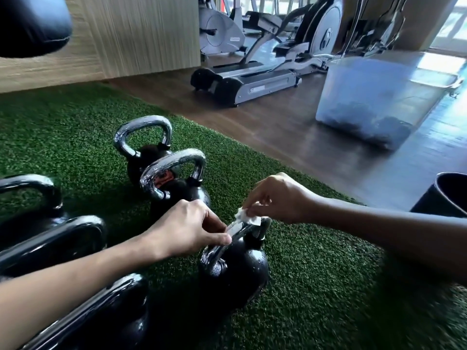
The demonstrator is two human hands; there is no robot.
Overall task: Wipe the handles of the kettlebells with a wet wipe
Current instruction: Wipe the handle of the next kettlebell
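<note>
Several black kettlebells with chrome handles stand on green turf. The nearest one (237, 271) sits in the middle of the view. My left hand (187, 228) grips the left part of its handle (238, 231). My right hand (275, 198) pinches a small white wet wipe (249, 218) against the handle's right end. Two more kettlebells stand behind, one (177, 183) close by and one (144, 145) farther back, both handles shiny and wet-looking. Larger kettlebells (50, 238) crowd the left side and the lower left corner.
A translucent plastic bin (374, 97) stands on the dark wooden floor at the right. A black round container (444, 195) sits at the right edge. Treadmills and elliptical machines (252, 79) line the back. A black punching bag (30, 24) hangs at top left by a wood-panelled wall.
</note>
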